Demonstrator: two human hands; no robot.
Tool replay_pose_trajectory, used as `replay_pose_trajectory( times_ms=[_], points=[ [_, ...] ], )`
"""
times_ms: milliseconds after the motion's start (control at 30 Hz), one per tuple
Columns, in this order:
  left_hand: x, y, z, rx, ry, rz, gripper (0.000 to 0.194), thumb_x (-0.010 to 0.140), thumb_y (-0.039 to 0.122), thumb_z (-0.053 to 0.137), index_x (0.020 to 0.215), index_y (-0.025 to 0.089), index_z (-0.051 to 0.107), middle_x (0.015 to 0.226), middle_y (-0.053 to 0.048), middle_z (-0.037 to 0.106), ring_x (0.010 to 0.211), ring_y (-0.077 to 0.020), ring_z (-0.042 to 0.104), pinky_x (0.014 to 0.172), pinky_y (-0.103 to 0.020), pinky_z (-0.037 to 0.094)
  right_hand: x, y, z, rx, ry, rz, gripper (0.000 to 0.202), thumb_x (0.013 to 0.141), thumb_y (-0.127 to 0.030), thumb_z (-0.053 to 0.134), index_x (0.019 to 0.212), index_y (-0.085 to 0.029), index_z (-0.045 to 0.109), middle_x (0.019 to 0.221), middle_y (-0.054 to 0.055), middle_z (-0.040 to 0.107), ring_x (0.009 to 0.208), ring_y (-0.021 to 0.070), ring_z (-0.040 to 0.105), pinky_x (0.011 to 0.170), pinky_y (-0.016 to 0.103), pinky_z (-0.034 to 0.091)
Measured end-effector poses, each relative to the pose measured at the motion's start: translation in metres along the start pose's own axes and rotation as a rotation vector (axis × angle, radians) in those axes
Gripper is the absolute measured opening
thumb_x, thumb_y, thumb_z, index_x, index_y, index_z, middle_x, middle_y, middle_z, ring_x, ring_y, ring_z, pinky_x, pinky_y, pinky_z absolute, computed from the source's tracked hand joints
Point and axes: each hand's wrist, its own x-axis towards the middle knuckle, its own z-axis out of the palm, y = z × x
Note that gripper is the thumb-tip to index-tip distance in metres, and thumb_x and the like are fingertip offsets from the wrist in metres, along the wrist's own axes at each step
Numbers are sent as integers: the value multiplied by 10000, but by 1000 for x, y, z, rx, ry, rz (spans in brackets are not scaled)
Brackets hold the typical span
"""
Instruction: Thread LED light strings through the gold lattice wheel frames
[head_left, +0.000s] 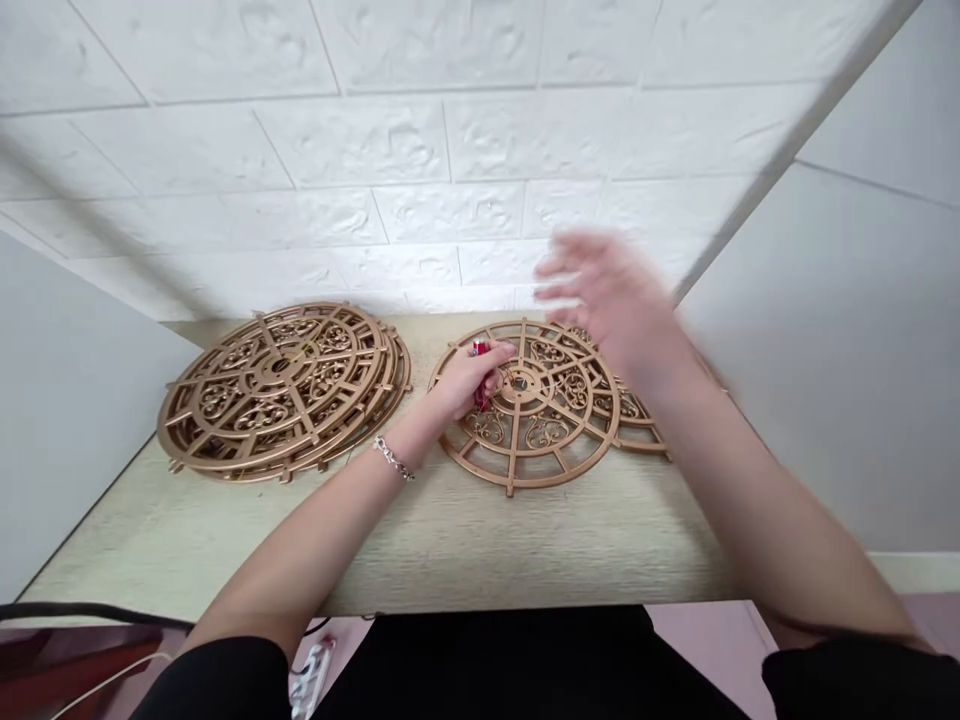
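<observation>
Fingers of the left hand point(469, 378) are pinching a small red object point(478, 349) over the round gold openwork wooden disc point(534, 400), while the right hand point(611, 295) (blurred, fingers spread) is hovering just beyond.

There are no words, numbers or signs to read anywhere here. The round gold fretwork discs point(525, 400) on the pale wooden table point(450, 540) show only curly cut-out patterns, not letters. The small red thing point(478, 349) in the left hand point(469, 380) is too tiny and blurry to read.
</observation>
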Motion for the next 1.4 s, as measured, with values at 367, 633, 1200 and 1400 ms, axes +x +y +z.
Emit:
replay_pose_trajectory(
  times_ms=[367,633,1200,1400],
  points=[
    [2,2,4,-111,49,-2,251,631,302,740,691,123,574,448,70,458,335,-11,339,341,-145,289,-15,58,51,-59,-55,-2,157,748,-308,599,773,-161,649,791,39,649,740,161,565,700,292,420],
    [3,3,7,-87,73,-18,188,665,246,718,691,119,581,462,64,448,332,-36,411,325,-159,312,-13,52,54,465,-139,316,163,658,-281,649,720,-131,669,698,36,671,670,145,596,720,295,451],
    [-1,8,8,-190,-124,-227,346,887,343,256,660,173,453,453,58,331,295,-63,277,296,-176,272,-15,64,58,459,74,253,184,672,-333,634,753,-168,630,707,1,605,650,117,532,630,257,418],
    [-3,9,10,-144,-195,-334,343,868,370,283,603,178,387,446,65,270,296,-57,252,289,-164,235,-17,61,60,475,39,203,144,670,-309,608,673,-169,643,702,19,648,726,142,584,733,288,447]
  ],
)
